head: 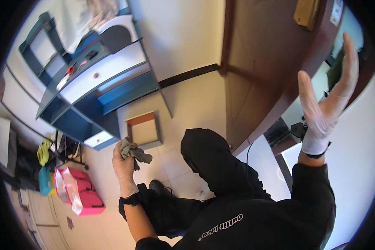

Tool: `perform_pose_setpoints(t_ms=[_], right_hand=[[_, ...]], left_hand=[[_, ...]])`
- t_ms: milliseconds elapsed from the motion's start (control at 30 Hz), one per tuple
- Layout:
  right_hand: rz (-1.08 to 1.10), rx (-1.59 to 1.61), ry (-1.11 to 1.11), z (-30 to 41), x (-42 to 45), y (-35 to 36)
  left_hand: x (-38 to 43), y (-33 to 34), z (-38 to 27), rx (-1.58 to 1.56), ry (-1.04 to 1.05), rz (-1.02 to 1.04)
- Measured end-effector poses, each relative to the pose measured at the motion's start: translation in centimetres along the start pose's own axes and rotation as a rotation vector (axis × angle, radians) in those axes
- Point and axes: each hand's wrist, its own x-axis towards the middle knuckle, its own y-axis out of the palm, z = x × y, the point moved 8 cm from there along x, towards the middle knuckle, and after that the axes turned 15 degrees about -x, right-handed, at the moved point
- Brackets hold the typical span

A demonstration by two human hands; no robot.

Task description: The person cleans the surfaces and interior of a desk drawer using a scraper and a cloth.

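My left hand (124,168), in a thin translucent glove, grips a crumpled grey cloth (133,151) whose loose end sticks out to the right. Raised at the right is my gloved right hand (326,106), fingers and thumb spread apart with nothing held. It is nearest to the edge of a dark brown wooden door (262,62), and I cannot tell whether it touches it. Beyond the cloth, a shallow box-like wooden frame or drawer (156,128) with a reddish-brown inner side lies on the tiled floor.
A blue and white desk (103,90) with shelves stands at the upper left, small items and a white chair back (132,25) at its top. Pink bags (86,190) sit on the floor at left. A brass-coloured lock plate (304,14) is on the door. My bent knee (206,150) is before me.
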Motion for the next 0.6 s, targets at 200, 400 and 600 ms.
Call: perform_pose_setpoints(t_ms=[200,400,600], right_hand=[[0.186,0.208,0.158,5.0,-9.1,9.6],[0.002,0.501,0.179,13.3,-6.4,15.6],[-0.088,0.470,0.185,17.1,-4.9,18.3]], left_hand=[[1.6,-0.9,3.6,-0.200,-0.114,-0.013],[3.2,-0.9,2.7,0.130,0.030,-0.067],[4.3,3.4,-0.7,0.473,0.084,-0.014]])
